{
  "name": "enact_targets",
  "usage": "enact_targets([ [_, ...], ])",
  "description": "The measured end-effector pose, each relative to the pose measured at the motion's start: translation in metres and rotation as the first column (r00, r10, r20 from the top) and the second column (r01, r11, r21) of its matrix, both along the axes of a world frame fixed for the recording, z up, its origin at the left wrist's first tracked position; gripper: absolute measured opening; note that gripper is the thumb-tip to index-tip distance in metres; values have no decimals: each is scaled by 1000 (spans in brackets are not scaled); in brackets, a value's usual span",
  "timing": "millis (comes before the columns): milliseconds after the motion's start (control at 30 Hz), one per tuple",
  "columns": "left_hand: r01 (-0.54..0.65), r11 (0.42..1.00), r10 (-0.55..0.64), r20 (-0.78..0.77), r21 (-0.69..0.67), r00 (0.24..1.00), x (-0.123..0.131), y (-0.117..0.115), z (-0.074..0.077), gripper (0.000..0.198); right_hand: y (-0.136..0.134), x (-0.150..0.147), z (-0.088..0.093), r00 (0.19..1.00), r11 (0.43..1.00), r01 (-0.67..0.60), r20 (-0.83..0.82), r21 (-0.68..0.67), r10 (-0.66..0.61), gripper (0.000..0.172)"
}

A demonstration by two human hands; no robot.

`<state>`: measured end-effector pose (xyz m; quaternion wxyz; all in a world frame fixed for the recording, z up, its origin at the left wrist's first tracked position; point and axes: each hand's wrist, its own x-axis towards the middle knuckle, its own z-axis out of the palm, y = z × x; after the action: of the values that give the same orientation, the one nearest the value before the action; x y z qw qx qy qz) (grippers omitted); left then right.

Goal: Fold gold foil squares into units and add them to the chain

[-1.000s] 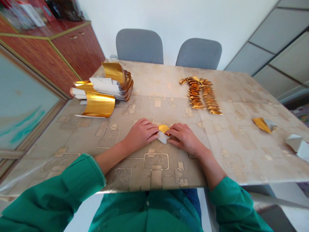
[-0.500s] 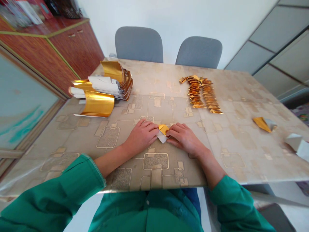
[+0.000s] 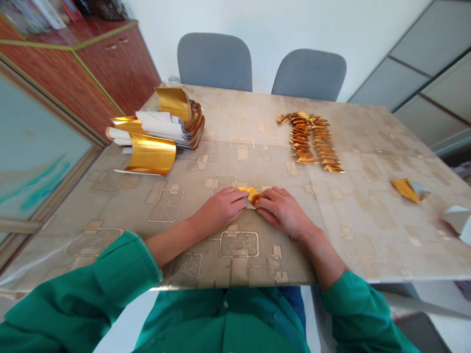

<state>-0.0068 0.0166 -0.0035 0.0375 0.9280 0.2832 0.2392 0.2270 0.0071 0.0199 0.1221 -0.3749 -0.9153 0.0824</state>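
Observation:
Between my hands, close to the table's front edge, lies a small piece of gold paper (image 3: 253,195), partly folded, with a bit of its white underside showing. My left hand (image 3: 227,208) has its fingers closed on the paper's left side and covers part of it. The fingers of my right hand (image 3: 281,210) pinch its right side. Farther off on the left stands a stack of curled gold sheets (image 3: 152,154) with white backs. Rows of folded gold paper pieces (image 3: 316,139) lie at the back right.
The table (image 3: 239,264) has a patterned cover. Toward the right lie a creased gold paper (image 3: 408,190) and a white folded paper (image 3: 458,220). Two grey chairs (image 3: 215,61) stand behind the table, and a reddish wooden cabinet (image 3: 121,68) is at the left.
My left hand has shifted slightly right over the gold paper, and less of the white underside shows now. The view has moved a little.

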Motion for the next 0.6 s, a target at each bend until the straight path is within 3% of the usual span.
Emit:
enact_targets([
  [200,-36,981,52,78,-190,996,3,-6,3,15,-3,-4,1,994,989,86,-61,-119,-94,12],
  [600,-123,959,173,187,-254,967,14,-2,-5,11,-1,-11,-10,967,967,197,-133,-161,-219,17],
])
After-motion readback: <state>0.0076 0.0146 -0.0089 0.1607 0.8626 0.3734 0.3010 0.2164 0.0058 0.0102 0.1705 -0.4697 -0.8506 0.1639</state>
